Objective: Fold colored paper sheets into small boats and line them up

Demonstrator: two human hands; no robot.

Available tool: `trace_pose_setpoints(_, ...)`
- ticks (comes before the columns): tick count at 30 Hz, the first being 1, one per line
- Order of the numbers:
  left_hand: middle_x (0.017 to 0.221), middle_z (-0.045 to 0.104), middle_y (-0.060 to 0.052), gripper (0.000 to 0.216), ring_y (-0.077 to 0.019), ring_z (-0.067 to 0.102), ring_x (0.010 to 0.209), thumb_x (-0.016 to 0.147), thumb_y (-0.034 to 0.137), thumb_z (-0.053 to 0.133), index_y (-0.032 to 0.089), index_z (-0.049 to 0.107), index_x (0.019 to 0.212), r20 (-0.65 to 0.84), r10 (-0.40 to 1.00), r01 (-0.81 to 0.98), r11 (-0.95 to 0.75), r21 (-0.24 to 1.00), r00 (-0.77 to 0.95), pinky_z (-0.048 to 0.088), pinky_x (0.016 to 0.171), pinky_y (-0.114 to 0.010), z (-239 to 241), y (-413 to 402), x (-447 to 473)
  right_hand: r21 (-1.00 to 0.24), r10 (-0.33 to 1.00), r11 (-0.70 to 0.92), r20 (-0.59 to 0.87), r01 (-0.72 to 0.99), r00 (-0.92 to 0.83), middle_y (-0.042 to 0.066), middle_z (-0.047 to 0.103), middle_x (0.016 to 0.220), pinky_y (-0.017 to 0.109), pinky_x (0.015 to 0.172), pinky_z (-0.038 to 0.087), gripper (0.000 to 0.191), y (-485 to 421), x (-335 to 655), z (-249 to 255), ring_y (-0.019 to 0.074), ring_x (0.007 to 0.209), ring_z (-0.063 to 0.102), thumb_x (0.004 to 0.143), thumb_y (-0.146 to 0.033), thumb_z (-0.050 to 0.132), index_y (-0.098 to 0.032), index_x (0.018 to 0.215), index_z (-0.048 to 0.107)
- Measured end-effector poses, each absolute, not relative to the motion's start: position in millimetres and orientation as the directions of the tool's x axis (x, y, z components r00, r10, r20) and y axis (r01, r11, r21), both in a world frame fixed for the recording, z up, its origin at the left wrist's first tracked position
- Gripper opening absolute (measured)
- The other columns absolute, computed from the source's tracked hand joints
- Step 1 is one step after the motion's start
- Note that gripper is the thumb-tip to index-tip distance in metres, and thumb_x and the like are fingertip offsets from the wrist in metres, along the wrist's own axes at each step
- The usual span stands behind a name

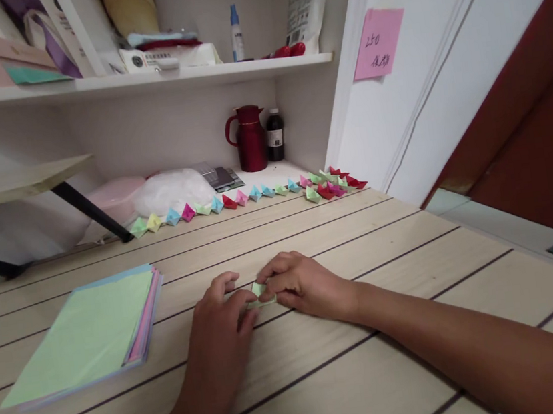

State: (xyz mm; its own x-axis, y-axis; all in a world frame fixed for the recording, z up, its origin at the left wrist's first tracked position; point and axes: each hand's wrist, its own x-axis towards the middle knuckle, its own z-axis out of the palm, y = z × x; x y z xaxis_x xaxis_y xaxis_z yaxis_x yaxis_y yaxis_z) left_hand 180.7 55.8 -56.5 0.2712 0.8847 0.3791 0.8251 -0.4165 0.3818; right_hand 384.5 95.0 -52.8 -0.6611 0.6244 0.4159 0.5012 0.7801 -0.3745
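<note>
My left hand (220, 325) and my right hand (306, 284) meet at the middle of a wooden table (377, 369). Between their fingertips they pinch a small folded piece of light green paper (260, 291), pressed against the tabletop. Both hands have their fingers curled onto the paper. To the left lies a stack of coloured paper sheets (90, 334) with a light green sheet on top. Along the far edge of the table runs a row of several small folded paper boats (250, 197) in green, blue, pink and red.
Behind the table, a dark red thermos jug (249, 138) and a dark bottle (275, 135) stand in a white alcove. A shelf (140, 79) above holds boxes and bottles. A pink sticky note (377, 43) hangs on the right wall. A white plastic bag (171, 192) lies nearby.
</note>
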Motion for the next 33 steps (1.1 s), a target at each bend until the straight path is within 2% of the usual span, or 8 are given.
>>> trace_pose_setpoints(3,0.122,0.056,-0.006,0.009,-0.0260,0.058,0.107,0.079,0.019,0.065,0.025,0.071,0.081,0.366,0.886,0.833,-0.417,0.362,0.285,0.047,0.091,-0.048,-53.6,55.4,182.8,-0.399,0.631,0.774,0.415,0.492,-0.655,0.003,0.068,0.107,0.037,0.091,0.041,0.020,94.2,384.2,-52.4,0.0186,0.099,0.060,0.083,-0.012,0.062,-0.026,0.093,0.073)
trace_pose_setpoints(6,0.118,0.061,-0.004,0.013,-0.0267,0.060,0.104,0.080,0.017,0.063,0.026,0.071,0.074,0.348,0.891,0.861,-0.403,0.311,0.291,0.045,0.090,-0.050,-50.3,56.0,184.2,-0.482,0.662,0.739,0.390,0.471,-0.639,0.003,0.068,0.108,0.037,0.094,0.040,0.020,95.1,386.8,-50.8,0.0187,0.101,0.059,0.082,-0.014,0.066,-0.027,0.095,0.072)
trace_pose_setpoints(9,0.114,0.066,-0.001,0.015,-0.0255,0.061,0.101,0.080,0.018,0.064,0.029,0.073,0.075,0.335,0.891,0.863,-0.408,0.297,0.306,0.043,0.091,-0.050,-49.5,57.8,182.5,-0.566,0.712,0.679,0.354,0.468,-0.606,0.004,0.068,0.109,0.038,0.096,0.039,0.018,97.7,392.3,-49.6,0.0197,0.105,0.059,0.079,-0.021,0.073,-0.026,0.096,0.072)
trace_pose_setpoints(14,0.106,0.070,0.002,0.013,-0.0238,0.061,0.100,0.079,0.021,0.066,0.032,0.074,0.077,0.289,0.915,0.837,-0.382,0.392,0.282,0.042,0.092,-0.048,-49.9,62.4,178.8,-0.613,0.747,0.634,0.328,0.472,-0.578,0.003,0.067,0.109,0.039,0.098,0.038,0.011,99.5,396.8,-50.5,0.0200,0.108,0.057,0.078,-0.024,0.074,-0.025,0.089,0.072)
trace_pose_setpoints(17,0.109,0.070,0.001,0.012,-0.0246,0.059,0.104,0.081,0.027,0.063,0.030,0.074,0.075,0.242,0.939,0.815,-0.333,0.474,0.243,0.042,0.093,-0.048,-48.8,64.9,179.1,-0.630,0.777,0.607,0.341,0.484,-0.530,0.003,0.069,0.106,0.037,0.096,0.040,0.005,98.3,393.9,-51.7,0.0193,0.104,0.059,0.081,-0.024,0.071,-0.024,0.086,0.072)
trace_pose_setpoints(22,0.109,0.069,-0.001,0.018,-0.0252,0.058,0.104,0.083,0.032,0.060,0.027,0.073,0.070,0.236,0.947,0.796,-0.312,0.518,0.217,0.041,0.093,-0.048,-47.8,67.0,181.0,-0.615,0.796,0.593,0.347,0.521,-0.496,0.003,0.069,0.103,0.037,0.093,0.041,0.008,95.3,387.1,-51.6,0.0187,0.101,0.060,0.084,-0.026,0.067,-0.022,0.077,0.069)
trace_pose_setpoints(26,0.109,0.068,-0.004,0.022,-0.0251,0.058,0.105,0.082,0.029,0.058,0.023,0.068,0.063,0.259,0.945,0.810,-0.309,0.499,0.200,0.042,0.092,-0.047,-48.7,66.9,185.3,-0.560,0.807,0.587,0.342,0.585,-0.482,0.003,0.067,0.105,0.038,0.091,0.038,0.011,91.7,381.6,-49.8,0.0196,0.100,0.057,0.087,-0.026,0.064,-0.020,0.077,0.065)
trace_pose_setpoints(33,0.125,0.059,-0.008,0.019,-0.0265,0.052,0.119,0.083,0.024,0.056,0.020,0.059,0.064,0.284,0.940,0.852,-0.299,0.430,0.187,0.039,0.096,-0.048,-52.0,64.7,193.8,-0.444,0.819,0.574,0.308,0.688,-0.484,0.005,0.063,0.105,0.037,0.085,0.036,0.011,89.8,374.0,-49.5,0.0205,0.097,0.052,0.090,-0.028,0.058,-0.019,0.084,0.061)
